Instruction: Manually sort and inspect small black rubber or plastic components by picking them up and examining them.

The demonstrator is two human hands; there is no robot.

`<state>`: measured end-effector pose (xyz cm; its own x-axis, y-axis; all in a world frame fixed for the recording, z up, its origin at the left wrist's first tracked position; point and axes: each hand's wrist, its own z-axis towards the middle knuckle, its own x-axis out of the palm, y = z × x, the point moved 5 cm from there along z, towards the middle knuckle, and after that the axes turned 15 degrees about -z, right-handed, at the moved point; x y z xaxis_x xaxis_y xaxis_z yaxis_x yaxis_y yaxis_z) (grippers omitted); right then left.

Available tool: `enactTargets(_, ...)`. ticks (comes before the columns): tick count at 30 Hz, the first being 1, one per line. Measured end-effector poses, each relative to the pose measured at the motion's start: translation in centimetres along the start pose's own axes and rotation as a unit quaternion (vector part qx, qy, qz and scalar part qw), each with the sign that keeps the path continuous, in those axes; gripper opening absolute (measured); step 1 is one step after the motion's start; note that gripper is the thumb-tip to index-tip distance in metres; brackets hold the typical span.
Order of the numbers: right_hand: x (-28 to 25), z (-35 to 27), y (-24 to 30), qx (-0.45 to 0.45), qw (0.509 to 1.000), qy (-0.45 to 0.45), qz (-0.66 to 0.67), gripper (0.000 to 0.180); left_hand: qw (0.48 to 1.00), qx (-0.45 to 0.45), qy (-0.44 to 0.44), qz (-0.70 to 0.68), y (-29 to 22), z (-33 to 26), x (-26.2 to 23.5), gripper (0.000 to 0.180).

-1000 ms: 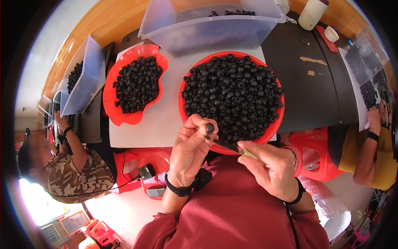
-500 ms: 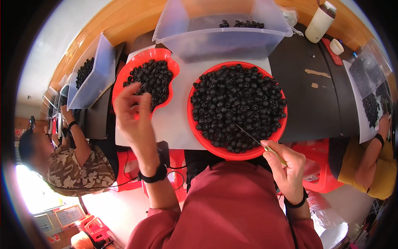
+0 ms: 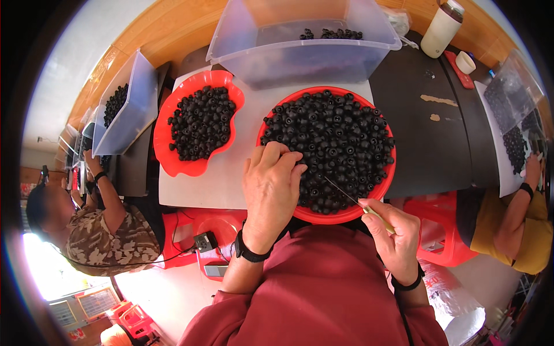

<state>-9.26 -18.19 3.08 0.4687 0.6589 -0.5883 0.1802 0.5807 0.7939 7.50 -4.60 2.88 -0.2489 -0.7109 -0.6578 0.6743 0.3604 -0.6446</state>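
Note:
A round red basin (image 3: 388, 181) holds a heaped pile of small round black pieces (image 3: 337, 135), many with a hole on top. My left hand (image 3: 270, 187) is at the basin's left side, its fingers curled and thumb and fingertips drawn together over the pieces; whatever they pinch is hidden. My right hand (image 3: 397, 233) grips the yellowish handle of a thin metal pick (image 3: 343, 191) at the basin's lower right rim. The pick's tip points up and left over the pile. To the left, a scalloped red tray (image 3: 193, 168) holds more black pieces (image 3: 203, 124).
A clear plastic bin (image 3: 300, 60) with a few black pieces stands behind the basin. A white bottle (image 3: 441, 30), a small white cup (image 3: 465, 62) and a red object (image 3: 459, 70) lie at the back right. Other people work on the left (image 3: 112, 230) and right (image 3: 513, 230).
My left hand has moved from above the scalloped tray rightward to the basin's pile. My right hand stays at the basin's lower right, still holding the pick.

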Motion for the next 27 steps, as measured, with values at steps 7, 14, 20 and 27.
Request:
enactTargets(7,0.1,-0.1,-0.2,0.011,1.000,0.001,-0.005,0.024,1.000,-0.015,0.009,-0.013,0.1,0.3,0.1,0.013)
enactTargets(14,0.2,0.1,0.0,0.006,1.000,0.004,-0.014,0.024,0.952,-0.168,0.005,-0.256,0.7,-0.8,-0.4,0.009)
enactTargets(20,0.4,0.7,0.6,-0.005,1.000,0.009,-0.002,0.024,0.702,-0.288,0.065,-0.649,2.0,-2.6,0.4,0.017)
enactTargets(27,1.4,0.8,1.1,-0.021,0.999,0.012,0.024,0.025,0.551,-0.328,0.080,-0.763,1.8,-3.4,0.9,0.022)
